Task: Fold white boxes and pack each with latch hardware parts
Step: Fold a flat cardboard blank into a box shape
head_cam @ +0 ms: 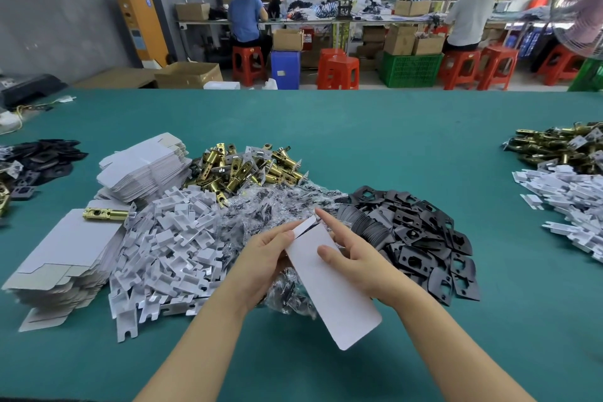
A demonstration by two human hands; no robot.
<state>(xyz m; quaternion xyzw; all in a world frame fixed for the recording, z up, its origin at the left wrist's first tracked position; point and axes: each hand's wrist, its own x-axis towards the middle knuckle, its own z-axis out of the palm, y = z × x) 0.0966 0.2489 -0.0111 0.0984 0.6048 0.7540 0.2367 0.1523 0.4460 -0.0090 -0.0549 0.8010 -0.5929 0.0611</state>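
White card, smooth and long with rounded corners, makes up the box (pixel 329 274) held over the green table (pixel 391 140). The left hand (pixel 264 266) grips its far end, thumb on top; the right hand (pixel 354 258) pinches its edge, forefinger straight. Behind lie crinkly plastic bags (pixel 277 206), notched white inserts (pixel 176 238), flat black plates (pixel 421 235), brass latches (pixel 248 170) and stacked flat boxes (pixel 65 254).

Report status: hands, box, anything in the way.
Left hand and right hand both grip one flat white box, held above the table. Box not yet folded open. Nothing in the way.
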